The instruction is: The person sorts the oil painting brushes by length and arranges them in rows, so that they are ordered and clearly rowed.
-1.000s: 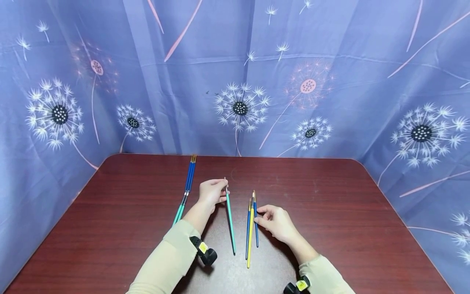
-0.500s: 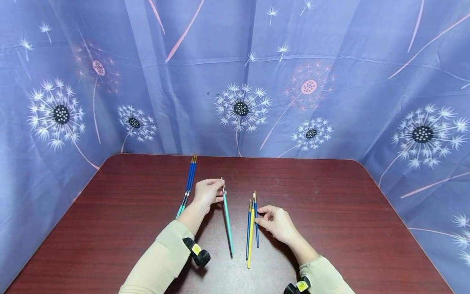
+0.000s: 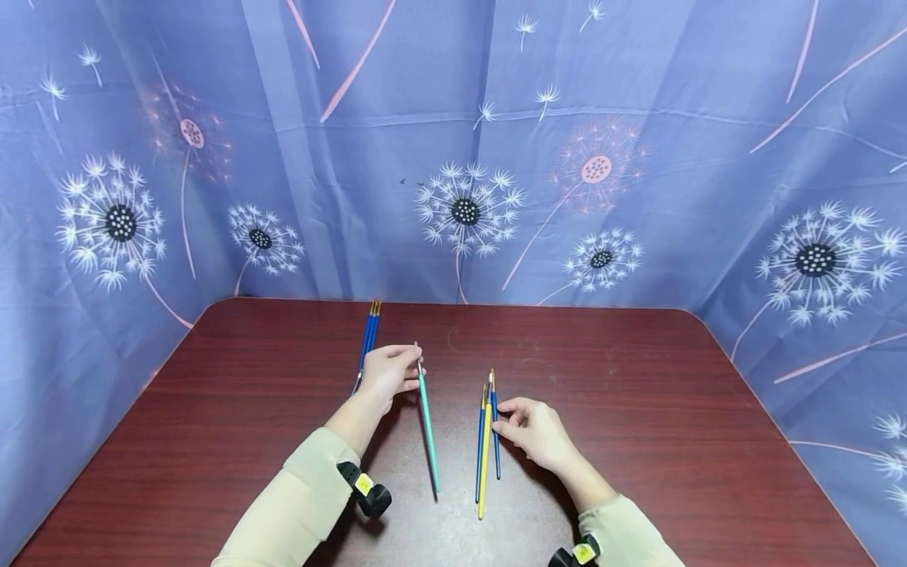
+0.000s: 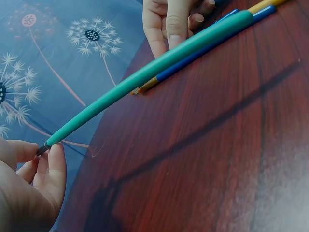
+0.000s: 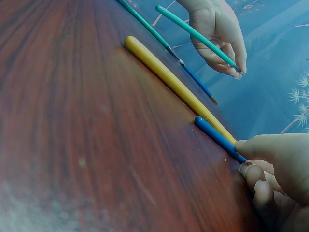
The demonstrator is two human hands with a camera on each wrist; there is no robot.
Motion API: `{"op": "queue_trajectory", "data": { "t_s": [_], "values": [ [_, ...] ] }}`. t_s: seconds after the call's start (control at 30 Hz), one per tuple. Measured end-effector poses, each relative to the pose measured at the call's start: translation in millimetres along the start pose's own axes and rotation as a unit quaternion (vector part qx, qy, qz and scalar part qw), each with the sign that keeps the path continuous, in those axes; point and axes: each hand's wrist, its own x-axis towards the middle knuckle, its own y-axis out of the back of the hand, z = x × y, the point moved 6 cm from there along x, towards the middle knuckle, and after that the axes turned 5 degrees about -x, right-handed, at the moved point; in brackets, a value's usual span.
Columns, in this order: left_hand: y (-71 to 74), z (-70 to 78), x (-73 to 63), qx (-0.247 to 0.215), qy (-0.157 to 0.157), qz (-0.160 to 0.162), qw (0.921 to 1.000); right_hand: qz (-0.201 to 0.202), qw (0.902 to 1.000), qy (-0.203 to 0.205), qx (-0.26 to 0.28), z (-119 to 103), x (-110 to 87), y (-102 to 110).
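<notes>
In the head view my left hand [image 3: 388,373] pinches a teal paintbrush [image 3: 429,433] by its bristle end. The handle slants down toward the near side, and its shadow falls apart from it in the left wrist view. My right hand [image 3: 534,431] is low at the table, thumb and fingertips pinching a short blue paintbrush [image 5: 217,137]. Beside that brush lie a yellow paintbrush [image 3: 485,465] and another blue paintbrush [image 3: 479,449], close together with bristles pointing away. The blue brush's upper part is hidden behind my thumb in the right wrist view.
Blue paintbrushes [image 3: 370,331] lie side by side near the far edge of the brown table [image 3: 638,378]. Below them, a teal paintbrush [image 5: 145,24] shows in the right wrist view, hidden behind my left arm in the head view. A dandelion-patterned curtain [image 3: 354,197] hangs around the table.
My left hand has moved left with the teal paintbrush, away from the yellow brush and now overlapping the row at left. My right hand has stayed in place.
</notes>
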Motion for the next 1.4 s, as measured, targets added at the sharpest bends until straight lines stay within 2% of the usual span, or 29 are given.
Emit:
{"op": "queue_trajectory", "data": {
  "t_s": [0.5, 0.83, 1.17, 1.4],
  "values": [
    [20.3, 5.9, -1.2, -0.001, -0.002, 0.004, 1.0, 0.0, 1.0, -0.001, 0.0, 1, -1.4, 0],
    [36.0, 16.3, -1.8, 0.01, -0.009, 0.004, 0.9999, 0.003, 1.0, 0.005, -0.008, -1, 4.3, 1],
    [47.3, 12.2, -2.1, 0.002, -0.001, 0.01, 0.9999, -0.001, 1.0, -0.006, -0.005, 0, 0.8, 0],
    [56.7, 14.9, -1.9, -0.015, -0.006, 0.01, 0.9998, -0.002, 1.0, -0.003, -0.003, 0, 0.5, 0]
  ]
}}
